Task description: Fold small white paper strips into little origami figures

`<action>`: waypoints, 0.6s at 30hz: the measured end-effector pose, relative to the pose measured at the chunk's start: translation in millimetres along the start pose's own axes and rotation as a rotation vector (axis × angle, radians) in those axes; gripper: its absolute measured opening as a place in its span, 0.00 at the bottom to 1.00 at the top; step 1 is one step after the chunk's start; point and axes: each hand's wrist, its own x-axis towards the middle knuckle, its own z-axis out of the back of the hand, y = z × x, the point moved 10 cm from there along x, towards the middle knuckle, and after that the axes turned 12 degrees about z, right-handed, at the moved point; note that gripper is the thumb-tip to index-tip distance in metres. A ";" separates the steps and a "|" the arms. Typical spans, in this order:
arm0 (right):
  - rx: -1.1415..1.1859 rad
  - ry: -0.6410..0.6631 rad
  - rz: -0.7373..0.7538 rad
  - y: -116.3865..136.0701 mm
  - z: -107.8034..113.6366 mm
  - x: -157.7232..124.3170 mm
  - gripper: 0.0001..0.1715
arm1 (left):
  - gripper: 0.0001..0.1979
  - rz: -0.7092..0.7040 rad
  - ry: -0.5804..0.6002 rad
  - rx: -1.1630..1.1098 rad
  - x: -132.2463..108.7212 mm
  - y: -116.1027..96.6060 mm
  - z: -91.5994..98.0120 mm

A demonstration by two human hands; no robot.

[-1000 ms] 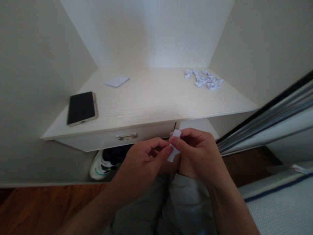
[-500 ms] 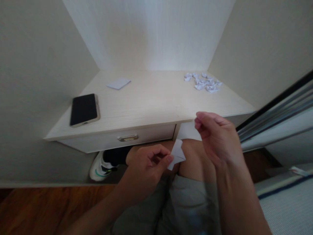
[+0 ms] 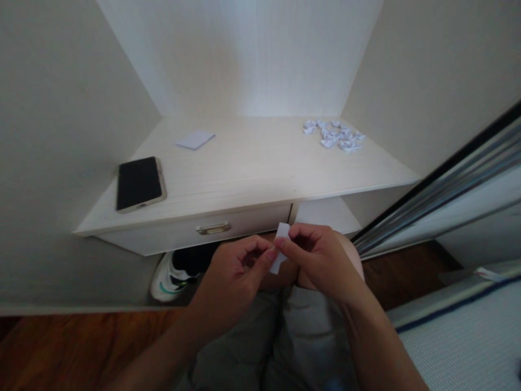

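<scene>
A small white piece of paper (image 3: 279,265) is held above my lap, in front of the desk. My left hand (image 3: 240,266) pinches its left side between thumb and fingers. From the right, my right hand (image 3: 321,258) grips the same piece, thumb and index finger closed on it. The fingertips of both hands nearly meet and cover the middle of the paper. Several crumpled paper bits (image 3: 336,134) lie in a loose group at the back right of the desk. At the back left is a flat folded sheet of white paper (image 3: 196,139).
A phone (image 3: 139,183) with a dark screen lies at the left of the pale desk (image 3: 240,174). Below the desktop is a drawer with a metal handle (image 3: 213,228). A white shoe (image 3: 165,279) shows underneath. Sliding-door rails (image 3: 439,184) stand at the right.
My right hand has come down and left from above the desk edge and taken hold of the paper. The paper is turned and partly covered by fingers. The view has shifted slightly.
</scene>
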 end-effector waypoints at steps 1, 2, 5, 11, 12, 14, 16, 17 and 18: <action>0.009 -0.014 -0.001 -1.0 -0.2 -0.5 0.10 | 0.14 -0.011 -0.009 0.009 -1.2 -0.4 0.0; 0.025 -0.040 0.002 -2.2 0.3 -1.1 0.10 | 0.13 -0.022 -0.028 0.022 -2.5 -0.8 0.9; 0.098 -0.131 0.020 -4.1 1.9 -4.1 0.12 | 0.10 -0.042 -0.141 0.060 -8.5 -1.7 9.8; 0.011 -0.187 0.059 15.2 2.5 -11.7 0.14 | 0.07 -0.211 -0.376 0.223 -32.5 -17.1 27.3; -0.006 -0.185 0.077 20.7 2.4 -12.9 0.14 | 0.07 -0.214 -0.384 0.221 -34.7 -16.4 27.9; -0.042 -0.172 0.108 29.9 1.5 -15.8 0.12 | 0.08 -0.199 -0.377 0.179 -36.5 -12.3 27.5; -0.088 -0.142 0.138 36.1 -0.6 -18.7 0.10 | 0.08 -0.191 -0.372 0.118 -37.6 -8.6 26.6; -0.101 -0.125 0.159 38.4 -2.1 -20.0 0.09 | 0.07 -0.199 -0.376 0.088 -38.7 -8.1 26.2; -0.100 -0.115 0.188 40.7 -3.1 -21.5 0.09 | 0.06 -0.213 -0.381 0.064 -40.0 -8.1 25.8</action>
